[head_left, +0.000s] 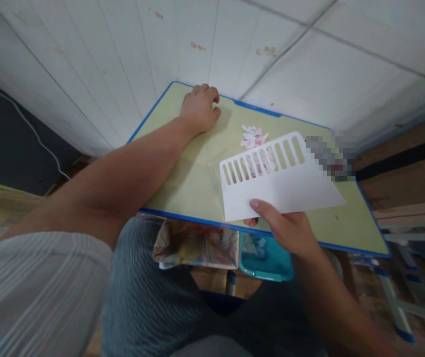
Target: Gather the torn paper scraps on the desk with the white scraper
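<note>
My right hand [290, 225] pinches a white sheet [283, 191], thumb on top and fingers underneath. Rounded slots run along the sheet's far edge, the board showing through them. Shredded paper scraps [253, 137], white and pinkish, lie just beyond the sheet, and some show through its middle slots. Near the far left edge of the tabletop, my left hand [200, 108] rests with bent fingers and a gap between thumb and forefinger. Nothing shows in it.
The pale green tabletop [197, 173] has a blue rim and stands against a white wall [197, 44]. Below its front edge are a patterned paper-like container [197, 248] and a teal tray [266, 272] holding scraps. A pixelated object [333, 156] lies at the right.
</note>
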The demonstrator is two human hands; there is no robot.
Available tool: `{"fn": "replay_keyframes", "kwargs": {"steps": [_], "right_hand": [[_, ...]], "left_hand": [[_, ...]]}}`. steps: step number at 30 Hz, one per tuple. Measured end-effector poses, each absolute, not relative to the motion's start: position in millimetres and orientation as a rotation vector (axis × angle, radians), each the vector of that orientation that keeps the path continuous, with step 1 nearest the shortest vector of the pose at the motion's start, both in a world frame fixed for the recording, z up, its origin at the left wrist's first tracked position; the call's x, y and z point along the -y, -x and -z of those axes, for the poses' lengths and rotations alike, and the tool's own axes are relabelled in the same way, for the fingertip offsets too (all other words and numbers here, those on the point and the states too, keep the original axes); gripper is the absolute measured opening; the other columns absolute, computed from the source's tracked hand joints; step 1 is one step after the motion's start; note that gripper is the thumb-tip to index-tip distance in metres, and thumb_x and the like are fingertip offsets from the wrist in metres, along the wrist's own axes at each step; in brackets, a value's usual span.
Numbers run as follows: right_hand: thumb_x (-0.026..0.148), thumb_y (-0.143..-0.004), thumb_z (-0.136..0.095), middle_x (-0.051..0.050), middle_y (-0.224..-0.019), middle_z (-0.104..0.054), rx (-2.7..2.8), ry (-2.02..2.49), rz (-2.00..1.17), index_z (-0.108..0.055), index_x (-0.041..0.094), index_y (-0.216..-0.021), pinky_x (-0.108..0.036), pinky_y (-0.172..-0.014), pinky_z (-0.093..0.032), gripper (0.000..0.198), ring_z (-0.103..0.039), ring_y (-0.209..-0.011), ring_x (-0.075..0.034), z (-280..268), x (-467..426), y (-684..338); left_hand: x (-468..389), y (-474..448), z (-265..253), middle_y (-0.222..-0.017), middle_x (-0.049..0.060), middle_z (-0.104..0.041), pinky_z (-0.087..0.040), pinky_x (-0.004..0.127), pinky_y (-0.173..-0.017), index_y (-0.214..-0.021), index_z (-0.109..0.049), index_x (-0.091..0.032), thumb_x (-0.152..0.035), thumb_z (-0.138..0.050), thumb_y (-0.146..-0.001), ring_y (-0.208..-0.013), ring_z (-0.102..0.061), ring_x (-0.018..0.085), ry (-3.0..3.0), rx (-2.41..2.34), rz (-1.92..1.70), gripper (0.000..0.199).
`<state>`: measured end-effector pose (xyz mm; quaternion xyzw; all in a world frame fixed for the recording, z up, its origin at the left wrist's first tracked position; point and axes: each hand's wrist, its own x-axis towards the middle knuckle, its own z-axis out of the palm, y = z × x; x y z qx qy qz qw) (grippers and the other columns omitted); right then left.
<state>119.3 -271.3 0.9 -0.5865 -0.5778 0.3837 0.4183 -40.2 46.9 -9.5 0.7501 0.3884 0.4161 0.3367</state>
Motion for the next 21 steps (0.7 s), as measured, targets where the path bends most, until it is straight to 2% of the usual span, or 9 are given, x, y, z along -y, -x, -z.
{"fn": "replay_keyframes", "kwargs": {"steps": [4,7,9,11,13,14,16,17,21], "right_hand": [[0.052,-0.104,-0.080,-0.005,-0.066,-0.075,1.376,1.424,-0.939,-0.074,0.026,-0.073,-0.044,-0.074,-0.070,0.040,-0.074,-0.066,-0.026,5.3,271.9,-121.5],[0.051,-0.108,-0.075,-0.004,-0.066,-0.074,1.346,1.449,-0.780,-0.073,0.026,-0.069,-0.044,-0.080,-0.069,0.046,-0.074,-0.066,-0.025,3.0,263.6,-138.1],[0.050,-0.107,-0.078,-0.003,-0.065,-0.073,1.382,1.476,-0.651,-0.070,0.027,-0.066,-0.044,-0.085,-0.068,0.048,-0.075,-0.067,-0.025,-5.0,249.8,-156.8],[0.054,-0.103,-0.082,-0.002,-0.064,-0.073,1.407,1.480,-0.545,-0.070,0.028,-0.068,-0.043,-0.083,-0.067,0.046,-0.074,-0.066,-0.025,-16.4,230.0,-177.8],[0.058,-0.100,-0.086,-0.002,-0.065,-0.074,1.447,1.477,-0.508,-0.071,0.028,-0.069,-0.043,-0.079,-0.067,0.045,-0.072,-0.063,-0.025,-26.8,207.7,-196.5],[0.060,-0.098,-0.087,-0.003,-0.065,-0.074,1.472,1.462,-0.514,-0.071,0.028,-0.069,-0.044,-0.077,-0.067,0.046,-0.072,-0.062,-0.025,-30.4,197.2,-203.8],[0.064,-0.095,-0.090,-0.004,-0.065,-0.075,1.494,1.419,-0.570,-0.073,0.028,-0.072,-0.044,-0.073,-0.066,0.046,-0.070,-0.061,-0.025,-32.9,180.1,-213.2],[0.066,-0.094,-0.090,-0.004,-0.065,-0.076,1.501,1.395,-0.608,-0.074,0.029,-0.073,-0.043,-0.072,-0.066,0.046,-0.070,-0.060,-0.025,-31.8,174.4,-215.3],[0.075,-0.095,-0.086,-0.005,-0.066,-0.078,1.555,1.328,-0.729,-0.076,0.029,-0.072,-0.044,-0.078,-0.070,0.052,-0.072,-0.063,-0.025,-20.4,172.2,-213.0]], "left_hand": [[-46.8,39.7,11.6,-0.126,0.001,-0.074,-0.024,0.041,-0.127,-0.109,-0.072,-0.028,-0.029,-0.086,-0.089,-0.130,-0.041,0.026,-2.121,-1.076,-1.098,0.024],[-41.3,32.9,4.6,-0.139,0.006,-0.074,-0.024,0.046,-0.131,-0.112,-0.077,-0.024,-0.022,-0.084,-0.087,-0.136,-0.049,0.028,-2.272,-1.106,-1.138,0.026],[-31.2,26.0,-7.3,-0.139,0.008,-0.077,-0.025,0.051,-0.135,-0.107,-0.078,-0.024,-0.028,-0.084,-0.090,-0.142,-0.054,0.032,-2.241,-0.997,-1.193,0.019],[-17.2,19.3,-20.9,-0.129,0.007,-0.082,-0.040,0.050,-0.128,-0.103,-0.078,-0.024,-0.042,-0.074,-0.103,-0.137,-0.064,0.030,-2.066,-0.741,-1.146,0.018],[-3.0,14.6,-30.5,-0.117,0.009,-0.084,-0.055,0.047,-0.112,-0.105,-0.080,-0.023,-0.055,-0.060,-0.112,-0.119,-0.075,0.028,-1.851,-0.500,-0.936,0.038],[2.9,13.2,-32.6,-0.112,0.009,-0.084,-0.059,0.047,-0.104,-0.108,-0.080,-0.022,-0.058,-0.064,-0.109,-0.110,-0.078,0.027,-1.758,-0.421,-0.820,0.039],[11.2,11.7,-31.5,-0.103,0.006,-0.083,-0.061,0.042,-0.096,-0.106,-0.078,-0.021,-0.041,-0.091,-0.089,-0.097,-0.078,0.022,-1.696,-0.337,-0.822,0.029],[13.9,11.3,-29.1,-0.099,0.006,-0.082,-0.063,0.041,-0.095,-0.101,-0.077,-0.021,-0.037,-0.096,-0.085,-0.094,-0.078,0.022,-1.699,-0.332,-0.849,0.030],[21.4,11.1,-20.6,-0.094,0.005,-0.081,-0.066,0.041,-0.091,-0.096,-0.076,-0.021,-0.042,-0.100,-0.085,-0.097,-0.080,0.024,-1.707,-0.354,-0.834,0.034]]}}
